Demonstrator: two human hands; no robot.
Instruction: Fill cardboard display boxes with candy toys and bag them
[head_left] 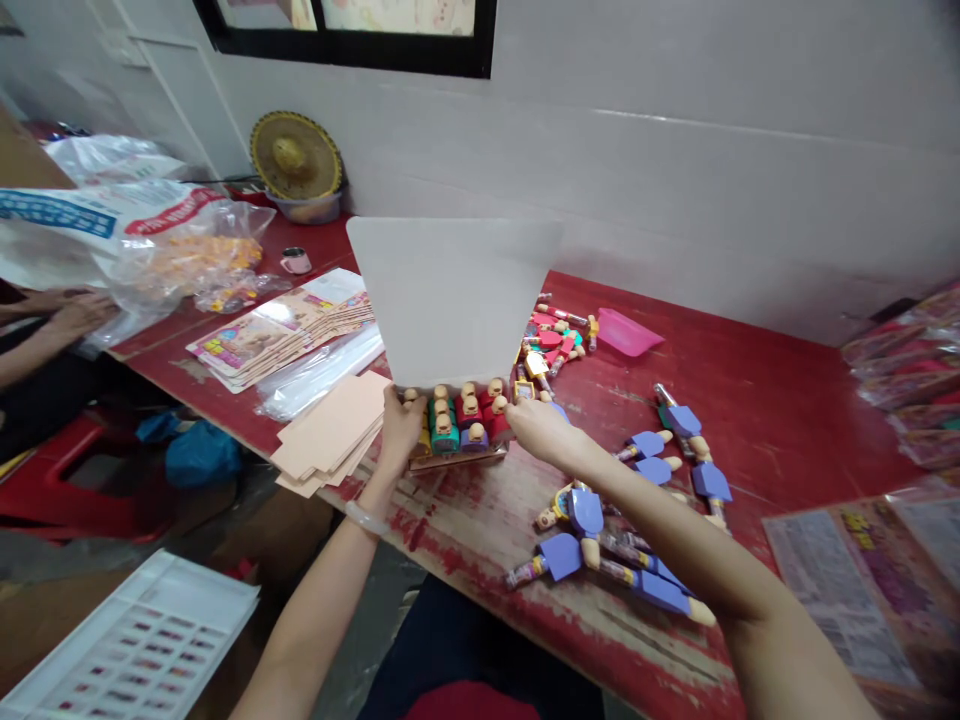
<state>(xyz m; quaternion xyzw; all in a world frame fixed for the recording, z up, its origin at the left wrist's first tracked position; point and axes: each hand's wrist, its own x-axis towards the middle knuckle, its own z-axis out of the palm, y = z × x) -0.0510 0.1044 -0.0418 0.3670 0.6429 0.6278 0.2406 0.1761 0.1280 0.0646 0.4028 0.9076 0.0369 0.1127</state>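
Card box (pixel 457 459), white lid (pixel 457 300) upright, holding colourful beige-headed toys (pixel 444 432), on worn red wooden desk (pixel 480 520). Left hand (pixel 400 432) half-open against its left side, likely steadying; right hand (pixel 541 430) curled at right edge, grip unclear.

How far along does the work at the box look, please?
Seemingly done: multicoloured toys with beige heads stand in rows inside the small cardboard box. In hand: the left hand and right hand are at its sides. Apparently left: its white flap stands open, and loose purple-and-beige toys lie on the red table.
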